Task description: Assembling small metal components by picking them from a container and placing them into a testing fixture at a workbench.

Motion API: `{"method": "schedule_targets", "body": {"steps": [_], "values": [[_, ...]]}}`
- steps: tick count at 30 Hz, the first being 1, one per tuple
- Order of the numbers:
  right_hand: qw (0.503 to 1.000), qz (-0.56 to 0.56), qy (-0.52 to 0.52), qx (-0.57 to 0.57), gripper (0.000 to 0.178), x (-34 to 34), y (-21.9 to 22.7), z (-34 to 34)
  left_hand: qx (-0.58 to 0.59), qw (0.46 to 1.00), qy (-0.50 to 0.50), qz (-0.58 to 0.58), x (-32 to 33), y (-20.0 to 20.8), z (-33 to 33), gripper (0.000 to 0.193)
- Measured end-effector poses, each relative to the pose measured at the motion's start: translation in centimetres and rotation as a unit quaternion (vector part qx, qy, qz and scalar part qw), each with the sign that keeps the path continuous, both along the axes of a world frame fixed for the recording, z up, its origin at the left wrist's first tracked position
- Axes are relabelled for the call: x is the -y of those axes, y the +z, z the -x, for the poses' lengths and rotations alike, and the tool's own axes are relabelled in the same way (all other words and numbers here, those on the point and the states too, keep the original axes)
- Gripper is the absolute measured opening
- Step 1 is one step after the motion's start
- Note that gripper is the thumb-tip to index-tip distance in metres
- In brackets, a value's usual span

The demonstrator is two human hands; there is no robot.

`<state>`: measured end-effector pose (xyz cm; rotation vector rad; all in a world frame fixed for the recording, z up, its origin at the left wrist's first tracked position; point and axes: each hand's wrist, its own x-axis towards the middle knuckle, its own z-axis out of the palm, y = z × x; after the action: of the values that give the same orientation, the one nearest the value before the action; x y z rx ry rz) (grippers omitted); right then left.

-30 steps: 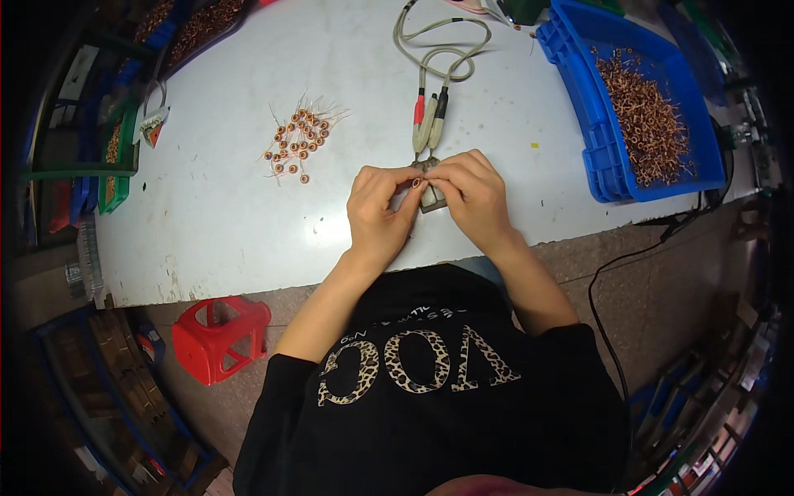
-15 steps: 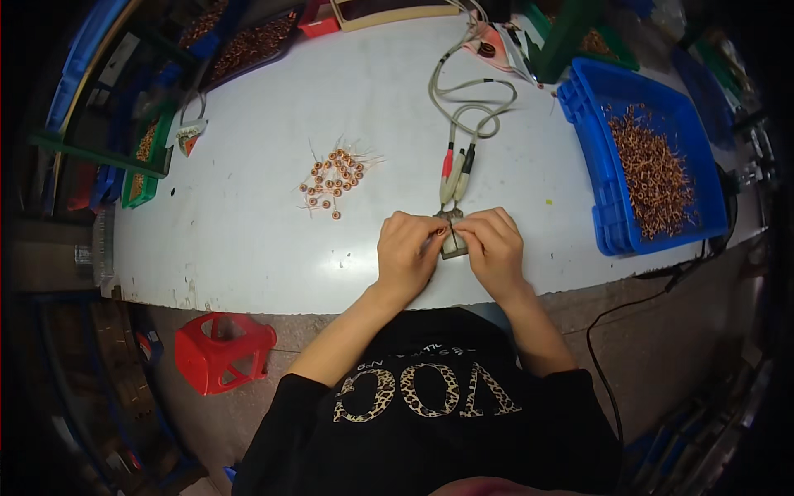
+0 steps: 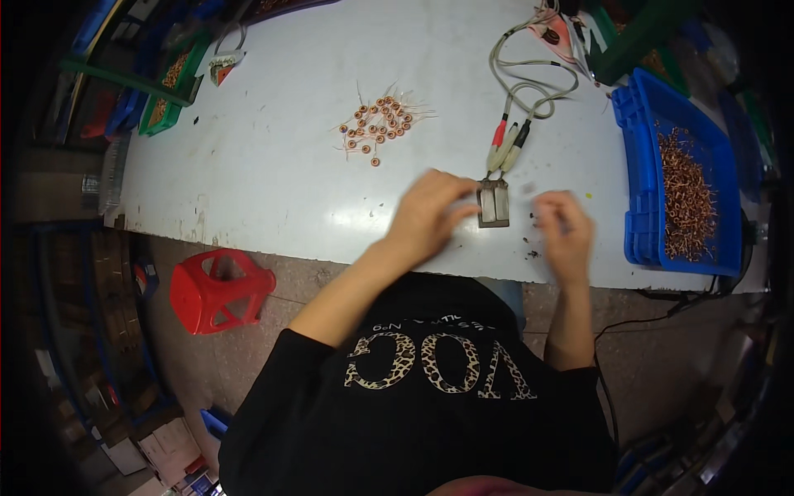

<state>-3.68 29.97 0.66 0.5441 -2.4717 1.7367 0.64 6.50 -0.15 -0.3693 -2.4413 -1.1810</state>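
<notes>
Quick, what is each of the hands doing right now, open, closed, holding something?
Left hand: blurred, fingers curled beside the small metal block; any hold cannot be told.
Right hand: blurred, fingers curled, apart from the block; cannot be told.

Grey two-pad test block, flat on table

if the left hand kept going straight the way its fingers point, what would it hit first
Probably the small grey metal block beside its fingertips. The left hand is motion-blurred and points right, toward it; whether it already touches the block is unclear.
</notes>
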Motion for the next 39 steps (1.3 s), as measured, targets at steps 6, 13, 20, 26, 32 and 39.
{"method": "schedule_targets", "body": {"steps": [6,13,20,26,32,39], "values": [[0.867,0.479,-0.134,0.019,0.030,-7.3,4.5,4.4,0.045,0.955,0.248,0.157,7.8,-0.5,-0.8,0.022],[0.975,0.182,-0.071,0.104,0.017,0.4,1.8,0.7,0.138,0.959,0.245,-0.023,7.0,-0.9,-0.9,0.020],[0.964,-0.042,0.062,-0.255,0.021,6.8,1.0,0.0,0.057,0.994,0.080,-0.039,3.0,1.3,-1.6,0.019],[0.952,-0.130,0.086,-0.264,0.023,5.9,-0.5,-0.6,-0.016,0.998,-0.039,0.049,0.7,2.1,-2.1,0.019],[0.969,-0.087,0.032,-0.230,0.021,5.3,-1.5,-1.1,0.068,0.960,0.047,-0.269,-2.7,0.2,-1.0,0.021],[0.967,-0.091,-0.005,-0.240,0.020,4.4,-1.9,-0.4,0.060,0.986,0.008,-0.155,-2.9,0.0,0.2,0.023]]}}
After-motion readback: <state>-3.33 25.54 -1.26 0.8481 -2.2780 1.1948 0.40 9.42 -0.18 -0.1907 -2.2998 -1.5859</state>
